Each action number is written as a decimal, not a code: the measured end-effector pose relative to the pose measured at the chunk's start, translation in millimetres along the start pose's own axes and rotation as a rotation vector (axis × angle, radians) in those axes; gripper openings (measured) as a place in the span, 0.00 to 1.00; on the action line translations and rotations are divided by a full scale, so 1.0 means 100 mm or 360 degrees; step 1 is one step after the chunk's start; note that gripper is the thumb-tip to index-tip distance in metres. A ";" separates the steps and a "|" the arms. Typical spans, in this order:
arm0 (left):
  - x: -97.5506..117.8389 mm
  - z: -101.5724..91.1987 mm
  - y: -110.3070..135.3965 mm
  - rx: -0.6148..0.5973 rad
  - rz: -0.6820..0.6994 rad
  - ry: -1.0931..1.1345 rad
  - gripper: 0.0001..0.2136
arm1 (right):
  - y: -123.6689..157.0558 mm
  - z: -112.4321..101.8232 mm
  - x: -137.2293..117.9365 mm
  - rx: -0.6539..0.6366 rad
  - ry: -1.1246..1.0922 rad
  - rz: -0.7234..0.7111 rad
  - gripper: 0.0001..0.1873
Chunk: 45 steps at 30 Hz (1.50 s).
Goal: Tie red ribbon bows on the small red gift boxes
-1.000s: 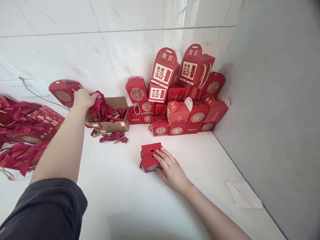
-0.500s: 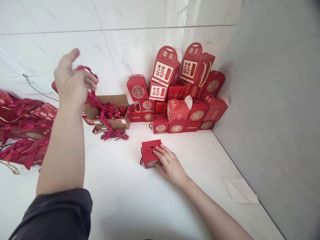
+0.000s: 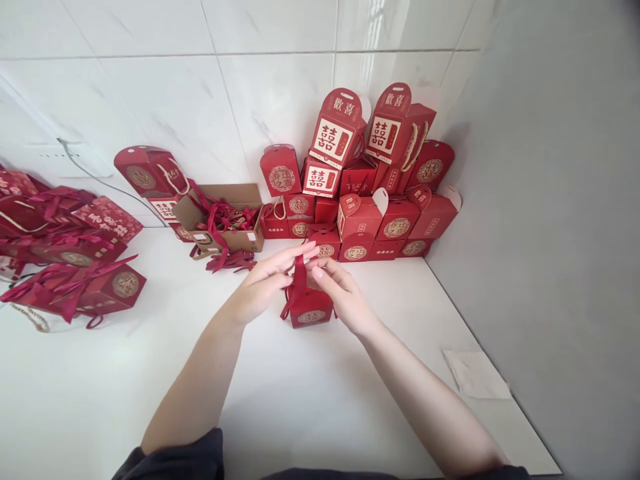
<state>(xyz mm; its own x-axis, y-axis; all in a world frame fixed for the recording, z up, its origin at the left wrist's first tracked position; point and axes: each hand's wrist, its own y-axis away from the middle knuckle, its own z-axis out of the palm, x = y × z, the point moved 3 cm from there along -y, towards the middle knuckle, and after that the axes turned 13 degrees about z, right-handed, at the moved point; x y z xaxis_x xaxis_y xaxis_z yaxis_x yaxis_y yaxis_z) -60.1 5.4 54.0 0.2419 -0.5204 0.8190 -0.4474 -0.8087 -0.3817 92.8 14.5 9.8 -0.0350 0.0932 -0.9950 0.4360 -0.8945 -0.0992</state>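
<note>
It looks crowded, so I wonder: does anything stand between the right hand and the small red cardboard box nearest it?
Nothing visible does; the crimson fabric ribbon is beside the right hand, above the box.

Soft bright light, tiles [image 3: 280,87] glossy, faint shadows

Head view, facing forward, angled down

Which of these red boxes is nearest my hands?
The red box by your left hand and right hand. It stands apart on the white tabletop; the others are stacked by the tiled wall or clustered at left.
</note>
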 end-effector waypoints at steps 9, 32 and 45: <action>0.03 0.08 0.08 0.0085 0.0174 -0.0660 0.16 | -0.05 -0.13 0.10 -0.0229 -0.0561 0.0479 0.14; 0.04 0.16 0.08 0.0568 -0.0143 0.0151 0.15 | 0.21 -0.18 -0.14 -0.0422 -0.0032 0.0530 0.12; 0.05 0.28 0.07 -0.0076 -0.0270 0.0588 0.08 | 0.24 -0.30 -0.30 -0.0289 0.0144 0.0386 0.19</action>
<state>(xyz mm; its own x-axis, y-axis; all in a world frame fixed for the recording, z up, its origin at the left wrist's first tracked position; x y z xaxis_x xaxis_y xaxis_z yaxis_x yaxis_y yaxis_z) -38.4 -10.9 43.6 -0.0061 -0.2403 0.9707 -0.4693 -0.8565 -0.2150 131.1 3.0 37.0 0.1663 -0.0675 -0.9838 0.5754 -0.8035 0.1524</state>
